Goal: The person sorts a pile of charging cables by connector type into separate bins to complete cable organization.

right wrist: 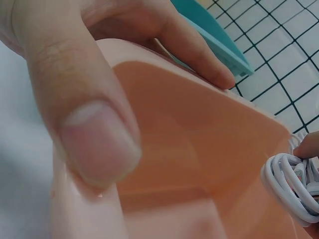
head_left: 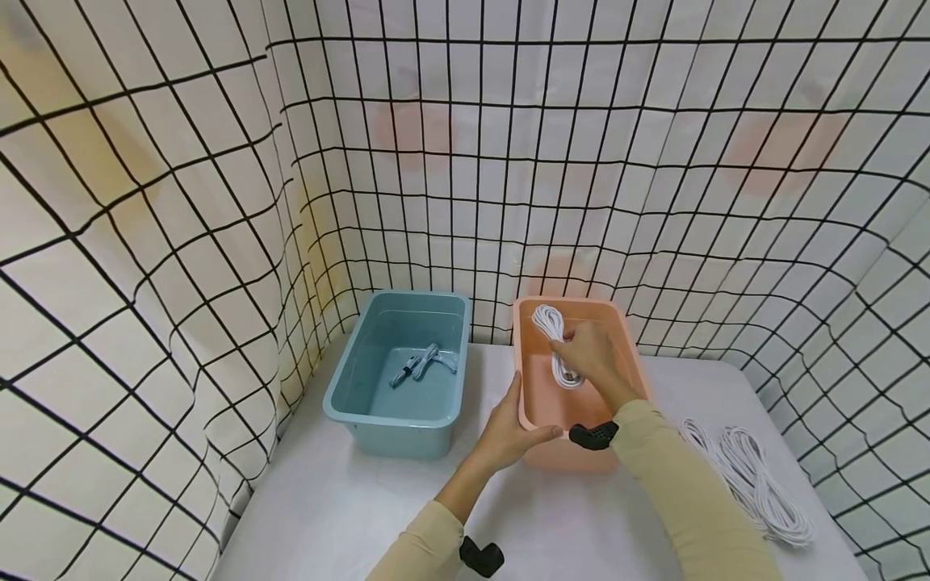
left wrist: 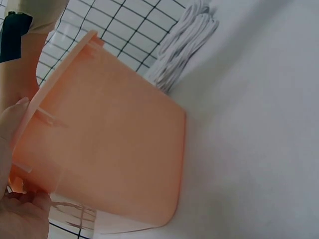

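Observation:
An orange plastic bin [head_left: 632,343] stands on the table. My left hand [head_left: 504,432] grips its near left corner, thumb over the front rim and fingers along the side; in the right wrist view that thumb [right wrist: 99,144] looms large on the rim. Inside the bin's outline, my right hand [head_left: 590,353] pinches a coiled white cable [head_left: 550,321] around its middle, with loops sticking out at both ends. The cable's lower loops [right wrist: 286,184] also show at the right edge of the right wrist view.
Left of the orange bin stands a blue bin [head_left: 341,387] with a small bundled cable [head_left: 425,363] on its floor. Bundles of white cable [head_left: 756,484] lie on the table by my right forearm. Black wire mesh [head_left: 479,202] encloses the back and sides.

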Available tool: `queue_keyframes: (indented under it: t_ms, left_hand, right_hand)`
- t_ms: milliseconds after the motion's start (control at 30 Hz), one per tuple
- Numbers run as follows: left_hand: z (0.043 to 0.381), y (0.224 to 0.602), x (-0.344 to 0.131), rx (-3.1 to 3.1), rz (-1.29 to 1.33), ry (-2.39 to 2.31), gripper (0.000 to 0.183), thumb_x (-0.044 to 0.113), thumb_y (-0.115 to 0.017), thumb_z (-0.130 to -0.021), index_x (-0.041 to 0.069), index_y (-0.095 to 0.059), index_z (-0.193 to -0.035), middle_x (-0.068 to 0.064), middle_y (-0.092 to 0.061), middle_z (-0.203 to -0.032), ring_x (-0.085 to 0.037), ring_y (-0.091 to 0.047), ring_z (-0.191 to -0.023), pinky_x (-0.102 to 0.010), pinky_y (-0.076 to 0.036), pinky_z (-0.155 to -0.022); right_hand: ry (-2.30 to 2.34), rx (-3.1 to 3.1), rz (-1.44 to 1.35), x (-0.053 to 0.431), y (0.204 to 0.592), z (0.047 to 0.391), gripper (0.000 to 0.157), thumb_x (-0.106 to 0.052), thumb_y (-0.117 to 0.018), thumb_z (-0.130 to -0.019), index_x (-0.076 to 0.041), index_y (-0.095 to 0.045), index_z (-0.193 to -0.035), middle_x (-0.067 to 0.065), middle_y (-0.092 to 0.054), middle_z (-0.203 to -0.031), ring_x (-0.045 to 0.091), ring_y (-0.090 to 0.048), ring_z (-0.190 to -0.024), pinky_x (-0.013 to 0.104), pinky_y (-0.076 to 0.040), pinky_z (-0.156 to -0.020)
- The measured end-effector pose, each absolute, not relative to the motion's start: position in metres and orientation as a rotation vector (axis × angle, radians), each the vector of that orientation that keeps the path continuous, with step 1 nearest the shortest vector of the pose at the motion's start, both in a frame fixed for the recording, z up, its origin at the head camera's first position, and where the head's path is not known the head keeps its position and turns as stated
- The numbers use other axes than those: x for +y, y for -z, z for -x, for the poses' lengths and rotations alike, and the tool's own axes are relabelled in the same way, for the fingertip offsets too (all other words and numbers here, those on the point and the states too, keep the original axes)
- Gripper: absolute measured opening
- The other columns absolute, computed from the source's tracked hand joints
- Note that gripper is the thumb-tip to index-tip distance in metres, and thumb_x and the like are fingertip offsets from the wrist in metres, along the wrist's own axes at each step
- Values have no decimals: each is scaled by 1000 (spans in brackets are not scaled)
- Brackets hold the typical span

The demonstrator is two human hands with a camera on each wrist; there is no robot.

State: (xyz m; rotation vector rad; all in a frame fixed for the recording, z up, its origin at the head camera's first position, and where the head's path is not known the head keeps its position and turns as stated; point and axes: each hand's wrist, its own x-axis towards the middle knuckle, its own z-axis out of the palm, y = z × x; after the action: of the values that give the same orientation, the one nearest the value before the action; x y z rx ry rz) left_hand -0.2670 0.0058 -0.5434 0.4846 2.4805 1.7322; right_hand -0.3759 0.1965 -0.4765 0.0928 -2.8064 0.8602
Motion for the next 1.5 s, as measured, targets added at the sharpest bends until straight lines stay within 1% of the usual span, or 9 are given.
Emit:
queue_keyframes:
  t_ms: [200, 333, 400, 467, 567, 867, 1167, 1367, 1500]
  left_hand:
    - [266, 544, 8, 2476, -484, -1745, 121, 47, -87, -83, 12, -8, -167, -6, -23, -169, -25, -31, -149, -50, -32, -116]
    - [264, 545, 10, 2461, -512, -1777, 120, 41, -88, -83, 12, -8, -167, -9, -26, -168, -27, -38, -146, -50, -36, -114]
    - [264, 546, 10, 2445, -525, -1788, 120, 40, -88, -83, 12, -7, -168, -9, -26, -168, -28, -39, -145, -49, -38, -113]
    - [263, 547, 11, 2433, -529, -1792, 121, 42, -88, -83, 13, -7, -168, -9, -25, -168, -27, -40, -145, -48, -39, -112]
    - [262, 547, 11, 2445, -518, -1776, 122, 45, -88, -82, 12, -7, -167, -8, -24, -168, -26, -36, -147, -48, -37, -114]
    - [265, 547, 9, 2500, -505, -1735, 123, 48, -87, -82, 10, -8, -167, -9, -23, -168, -28, -31, -149, -51, -32, -116]
    - [267, 548, 8, 2507, -511, -1734, 122, 48, -87, -83, 8, -8, -167, -12, -23, -168, -29, -30, -150, -52, -32, -116]
    - [267, 548, 8, 2497, -507, -1749, 120, 44, -87, -83, 9, -8, -167, -11, -23, -168, -29, -31, -149, -52, -32, -116]
    - [268, 547, 8, 2478, -496, -1766, 120, 42, -88, -83, 13, -8, -168, -7, -24, -169, -25, -32, -149, -48, -33, -117]
  right_hand:
    - [-879, -2808, -66, 191, 478, 375, 30, -31, -74, -92, -5, -74, -78, 1, -64, -65, 13, -56, -50, 28, -43, -45]
    - [-964, -2824, -57, 188, 480, 375, 30, -29, -70, -96, -1, -78, -91, 7, -70, -72, 16, -62, -54, 29, -47, -49]
    - [-1011, -2860, -54, 190, 481, 375, 34, -29, -66, -99, 2, -78, -108, 14, -75, -89, 18, -67, -58, 30, -53, -54]
    - [-1059, -2899, -44, 193, 481, 375, 41, -28, -61, -102, 4, -71, -124, 20, -74, -108, 20, -70, -61, 33, -57, -57]
    - [-1086, -2939, -31, 198, 480, 374, 45, -29, -57, -104, 4, -65, -135, 24, -69, -123, 19, -71, -60, 35, -58, -60]
    - [-1031, -2881, -115, 210, 477, 374, 40, -28, -59, -102, 2, -70, -127, 23, -71, -118, 15, -67, -57, 33, -56, -56]
    - [-974, -2886, -108, 212, 469, 371, 40, -28, -60, -101, 2, -72, -125, 23, -71, -117, 19, -69, -64, 33, -53, -53]
    - [-954, -2897, -136, 216, 466, 369, 40, -29, -60, -102, 2, -72, -124, 22, -71, -117, 27, -71, -81, 40, -57, -65]
    - [-933, -2897, -141, 221, 465, 368, 39, -31, -60, -101, -1, -72, -124, 19, -71, -116, 32, -70, -92, 47, -57, -75]
